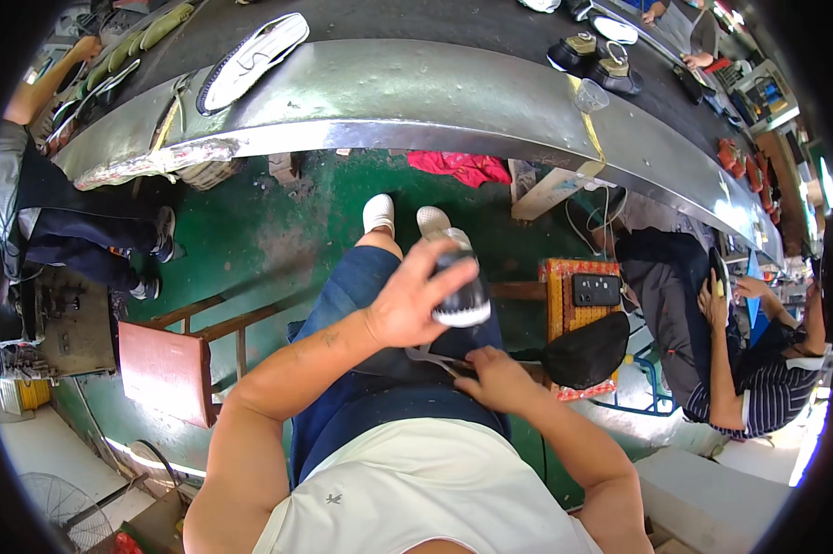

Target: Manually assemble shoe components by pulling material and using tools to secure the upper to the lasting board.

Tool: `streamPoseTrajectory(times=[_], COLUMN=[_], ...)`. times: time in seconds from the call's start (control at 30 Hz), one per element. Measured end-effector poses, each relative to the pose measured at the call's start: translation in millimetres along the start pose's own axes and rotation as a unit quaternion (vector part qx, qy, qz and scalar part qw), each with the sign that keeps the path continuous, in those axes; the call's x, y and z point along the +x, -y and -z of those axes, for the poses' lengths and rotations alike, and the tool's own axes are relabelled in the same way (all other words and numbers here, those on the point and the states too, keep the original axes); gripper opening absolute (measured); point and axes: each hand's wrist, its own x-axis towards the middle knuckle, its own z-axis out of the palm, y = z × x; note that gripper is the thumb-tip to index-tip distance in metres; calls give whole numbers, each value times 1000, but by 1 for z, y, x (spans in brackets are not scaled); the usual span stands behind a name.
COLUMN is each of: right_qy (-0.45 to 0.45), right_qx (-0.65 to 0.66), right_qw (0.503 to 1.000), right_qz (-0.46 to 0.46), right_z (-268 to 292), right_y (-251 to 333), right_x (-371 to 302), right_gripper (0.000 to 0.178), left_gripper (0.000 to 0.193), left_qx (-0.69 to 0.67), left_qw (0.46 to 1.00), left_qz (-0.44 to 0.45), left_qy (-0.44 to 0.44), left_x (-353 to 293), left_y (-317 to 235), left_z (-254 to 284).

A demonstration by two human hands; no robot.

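Note:
My left hand (407,300) grips a black shoe with a white sole (463,297), holding it above my lap with the fingers wrapped over its top. Just below it, my right hand (495,374) is closed on a thin metal tool, seemingly scissors (430,357), whose tip reaches toward the shoe's underside. Both hands work over my blue-jeaned thighs (352,295). My feet in white shoes (380,212) rest on the green floor.
A curved metal conveyor (416,102) runs across the top, carrying a white-edged sole (250,60) and black shoes (592,60). A red stool (167,369) stands at my left. A seated person in a striped shirt (758,379) works at my right beside an orange crate (583,291).

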Motion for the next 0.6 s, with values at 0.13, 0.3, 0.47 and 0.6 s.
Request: streamPoseTrajectory(times=[0.13, 0.3, 0.47, 0.6], right_qy=[128, 173, 163, 121], right_qx=[-77, 45, 450, 449], right_qw=[985, 982, 865, 877], right_qz=[-80, -53, -154, -120], right_z=[11, 46, 56, 65], right_y=[21, -15, -18, 36], right_x=[-2, -12, -16, 26], right_gripper=[54, 58, 36, 28], left_gripper=[79, 73, 63, 57], left_qx=[5, -224, -313, -209], left_qw=[985, 902, 862, 901], left_qz=[141, 353, 394, 379], left_qy=[-103, -107, -69, -31], left_x=[10, -7, -44, -53], left_y=[-12, -11, 19, 25], left_z=[35, 66, 70, 73])
